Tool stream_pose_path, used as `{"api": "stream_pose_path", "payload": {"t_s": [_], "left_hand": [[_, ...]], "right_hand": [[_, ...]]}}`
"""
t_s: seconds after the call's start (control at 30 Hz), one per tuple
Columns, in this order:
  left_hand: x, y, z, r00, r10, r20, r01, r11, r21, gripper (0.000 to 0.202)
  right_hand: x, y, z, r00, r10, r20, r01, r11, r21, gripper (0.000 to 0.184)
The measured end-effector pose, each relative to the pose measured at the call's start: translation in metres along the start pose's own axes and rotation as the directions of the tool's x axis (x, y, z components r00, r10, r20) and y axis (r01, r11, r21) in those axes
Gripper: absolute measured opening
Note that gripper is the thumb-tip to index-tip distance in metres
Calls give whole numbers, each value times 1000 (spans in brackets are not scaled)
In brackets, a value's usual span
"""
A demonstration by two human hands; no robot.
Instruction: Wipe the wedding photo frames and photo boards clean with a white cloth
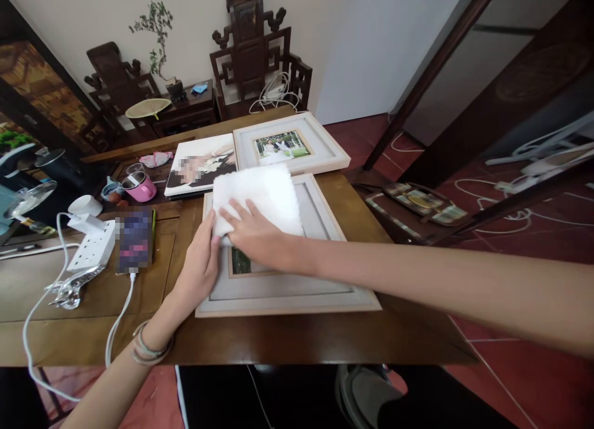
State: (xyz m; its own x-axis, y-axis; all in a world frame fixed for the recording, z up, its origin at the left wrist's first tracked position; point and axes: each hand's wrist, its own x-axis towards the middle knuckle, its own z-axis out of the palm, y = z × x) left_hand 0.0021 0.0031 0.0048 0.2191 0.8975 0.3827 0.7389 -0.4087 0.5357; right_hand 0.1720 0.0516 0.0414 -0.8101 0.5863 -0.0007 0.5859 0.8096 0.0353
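Observation:
A picture frame [297,302] with a pale wooden border and a grey mat lies on the brown table, and part of its photo shows below my right wrist. Over its upper left portion is a fluffy white cloth [278,190]. My right hand [253,231] rests flat on that cloth, fingers spread. At the left border my left hand [199,259] grips the frame's edge, with the fingers pointing away from me and partly hidden behind the edge.
A second framed photo [327,147] and a white-edged photo panel [202,163] lie behind. To the left are a pink mug [140,187], a phone [135,240] on a cable, a white power strip [93,246] and a silver object [72,290]. Carved chairs [248,42] stand by the wall.

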Motion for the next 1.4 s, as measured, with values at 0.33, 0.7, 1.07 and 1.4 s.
{"api": "stream_pose_path", "payload": {"t_s": [0.33, 0.7, 1.07, 1.4], "left_hand": [[1, 3, -2, 991, -21, 132, 16, 999, 36, 50], [1, 1, 5, 991, 2, 135, -19, 992, 127, 45], [5, 4, 2, 988, 6, 152, -27, 990, 136, 42], [3, -2, 1, 981, 48, 187, -74, 988, 133, 44]], "right_hand": [[-75, -50, -14, 982, -167, 90, 151, 975, 160, 21], [-111, -11, -42, 943, 13, 333, -36, 997, 62, 14], [-62, -56, -18, 959, -282, 16, 281, 959, 51, 8], [-147, -14, -17, 997, 77, 24, -76, 997, -29, 8]]}}
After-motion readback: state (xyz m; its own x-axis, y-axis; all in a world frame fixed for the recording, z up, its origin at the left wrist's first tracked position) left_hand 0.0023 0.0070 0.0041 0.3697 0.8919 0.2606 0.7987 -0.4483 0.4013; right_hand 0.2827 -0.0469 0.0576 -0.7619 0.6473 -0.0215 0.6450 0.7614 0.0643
